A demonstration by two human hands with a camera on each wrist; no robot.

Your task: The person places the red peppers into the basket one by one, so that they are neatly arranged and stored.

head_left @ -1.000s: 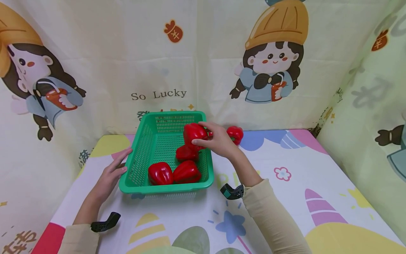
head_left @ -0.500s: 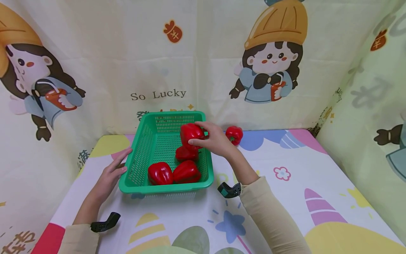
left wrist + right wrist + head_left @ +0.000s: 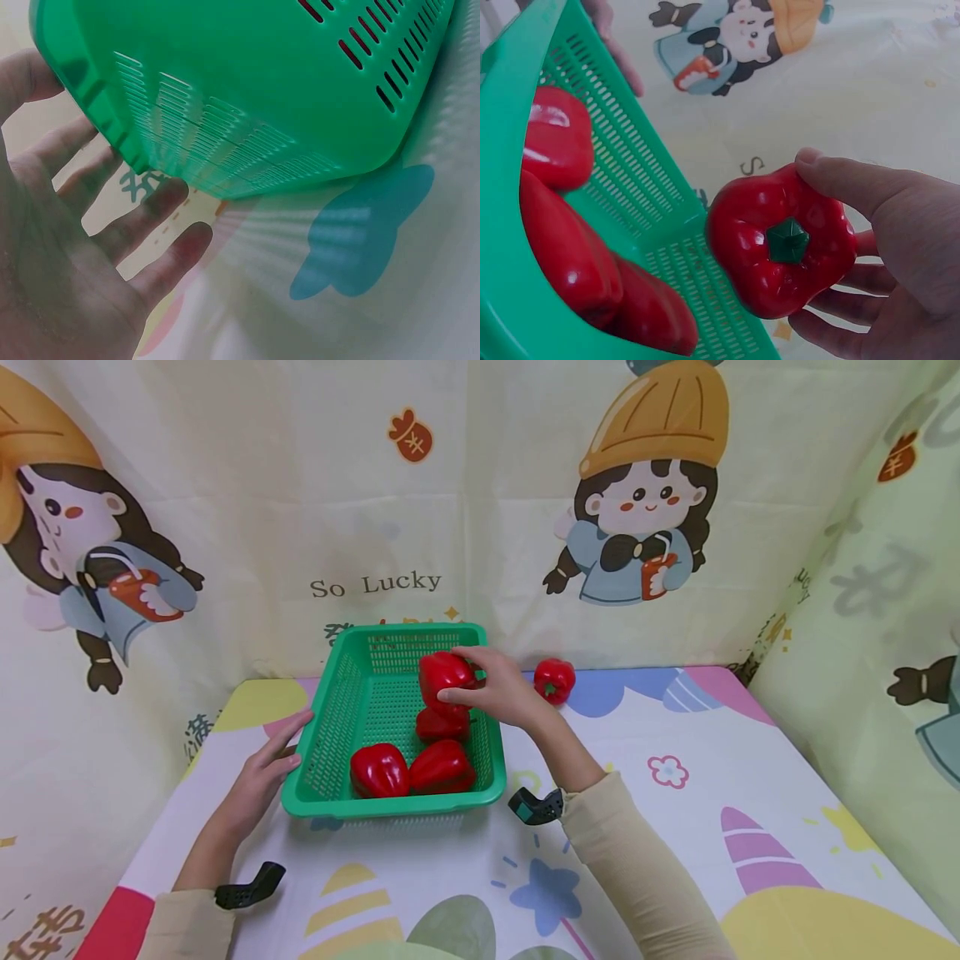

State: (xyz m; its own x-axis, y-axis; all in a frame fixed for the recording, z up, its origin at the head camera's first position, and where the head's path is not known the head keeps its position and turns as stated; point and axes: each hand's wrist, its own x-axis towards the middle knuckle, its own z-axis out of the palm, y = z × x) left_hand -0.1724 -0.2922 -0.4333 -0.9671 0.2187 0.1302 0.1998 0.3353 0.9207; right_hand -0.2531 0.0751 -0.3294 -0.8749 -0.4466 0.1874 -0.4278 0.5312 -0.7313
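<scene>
My right hand point(image 3: 497, 687) grips a red bell pepper point(image 3: 442, 677) over the right side of a green plastic basket point(image 3: 394, 807). In the right wrist view the held bell pepper shows its green stem, with thumb and fingers round its sides. Three more red bell peppers lie in the basket: one at the front left point(image 3: 379, 770), one beside it point(image 3: 442, 767), and one point(image 3: 438, 724) just below the held one. At the basket's left rim rests my left hand point(image 3: 258, 781); in the left wrist view its fingers are spread and nearly straight along the outer wall.
Another red bell pepper point(image 3: 554, 681) sits on the table at the back, right of the basket. The table wears a printed cloth point(image 3: 600, 877). Printed curtains point(image 3: 495, 527) rise behind and along both sides.
My right hand has carried the bell pepper a little to the left, further over the basket. The left hand and the basket have stayed put.
</scene>
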